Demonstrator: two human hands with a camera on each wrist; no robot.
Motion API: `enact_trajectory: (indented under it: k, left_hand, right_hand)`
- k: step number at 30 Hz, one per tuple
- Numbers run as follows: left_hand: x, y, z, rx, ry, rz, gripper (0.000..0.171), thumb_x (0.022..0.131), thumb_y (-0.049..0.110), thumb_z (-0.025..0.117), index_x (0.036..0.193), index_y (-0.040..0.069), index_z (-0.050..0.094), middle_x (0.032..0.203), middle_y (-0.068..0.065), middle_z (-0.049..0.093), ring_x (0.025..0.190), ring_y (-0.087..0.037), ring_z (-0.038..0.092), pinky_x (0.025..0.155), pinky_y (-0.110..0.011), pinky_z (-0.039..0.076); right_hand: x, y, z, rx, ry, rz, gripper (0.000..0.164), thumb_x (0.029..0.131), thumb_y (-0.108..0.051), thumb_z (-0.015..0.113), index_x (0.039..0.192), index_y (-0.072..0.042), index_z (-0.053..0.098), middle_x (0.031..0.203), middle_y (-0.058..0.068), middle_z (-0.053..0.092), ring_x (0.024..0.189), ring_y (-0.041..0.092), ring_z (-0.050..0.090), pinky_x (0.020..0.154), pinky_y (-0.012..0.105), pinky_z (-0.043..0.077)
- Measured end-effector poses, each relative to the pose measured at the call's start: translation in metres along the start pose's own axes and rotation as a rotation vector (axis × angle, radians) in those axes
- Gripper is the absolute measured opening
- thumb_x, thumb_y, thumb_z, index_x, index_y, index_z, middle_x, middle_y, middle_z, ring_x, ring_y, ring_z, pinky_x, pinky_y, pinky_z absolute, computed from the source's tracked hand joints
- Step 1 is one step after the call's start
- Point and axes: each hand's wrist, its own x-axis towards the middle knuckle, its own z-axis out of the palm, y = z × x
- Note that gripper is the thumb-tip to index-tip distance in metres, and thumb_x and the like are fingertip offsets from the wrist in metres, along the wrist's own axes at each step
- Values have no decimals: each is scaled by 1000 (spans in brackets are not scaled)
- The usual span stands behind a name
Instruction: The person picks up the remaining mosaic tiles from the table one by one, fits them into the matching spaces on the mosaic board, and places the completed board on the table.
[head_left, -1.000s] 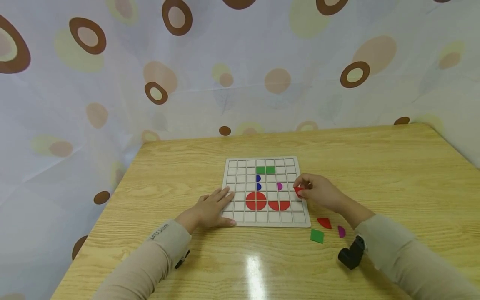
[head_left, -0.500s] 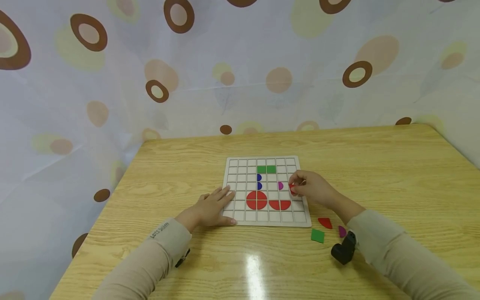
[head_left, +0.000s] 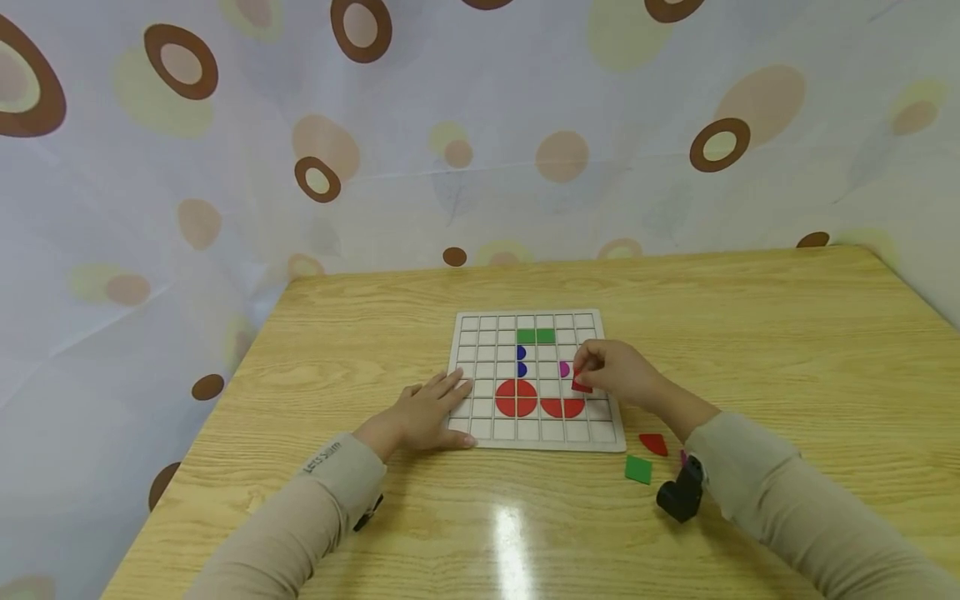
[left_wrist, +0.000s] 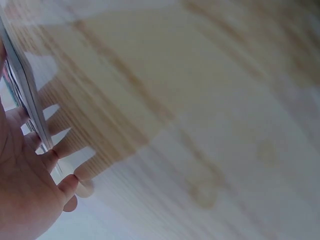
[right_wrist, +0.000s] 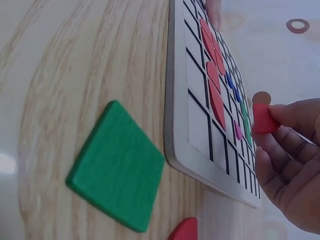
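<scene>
A white grid board (head_left: 461, 430) lies on the table, and my left hand (head_left: 423, 417) rests on its left edge with straight, spread fingers. Over the board's right side, my right hand (head_left: 624, 375) pinches a red quarter-circle tile (right_wrist: 265, 119) between thumb and fingers. In the right wrist view that tile is held above the grid. Red quarters on the board form a full disc (head_left: 516, 398) and, to its right, a half disc (head_left: 562, 408). Close to the pinched tile sits a magenta half-circle tile (head_left: 565, 369). Blue half circles (head_left: 521, 369) and green tiles (head_left: 545, 336) lie farther back.
On the table, right of the board's near corner, lie a green square tile (right_wrist: 117, 167), a red quarter tile (head_left: 653, 444) and a magenta tile (head_left: 683, 457), mostly hidden by the black wrist camera (head_left: 681, 492). A patterned curtain (head_left: 420, 150) stands behind the table.
My right hand has moved left from the board's right edge, over the grid, carrying the red quarter tile. The left hand has stayed on the board's edge.
</scene>
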Motion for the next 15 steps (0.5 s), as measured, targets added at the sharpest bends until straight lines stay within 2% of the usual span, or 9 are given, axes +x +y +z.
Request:
enact_trajectory:
  k: [6, 15]
  left_hand:
    - [-1, 1, -2, -13, 3, 6, 82, 77, 60, 46, 140, 17, 15, 144, -4, 7, 129, -25, 7, 95, -49, 17]
    - [-1, 1, -3, -5, 1, 5, 82, 77, 59, 45, 140, 17, 14, 144, -4, 6, 129, -24, 6, 96, -49, 16]
  right_hand:
    - [4, 1, 2, -24, -42, 34, 4, 80, -2, 59, 82, -3, 55, 76, 6, 54, 70, 19, 47, 58, 28, 40]
    - [9, -2, 6, -157, -33, -9, 5, 78, -3, 60, 79, -6, 56, 75, 3, 54, 70, 19, 45, 60, 28, 38]
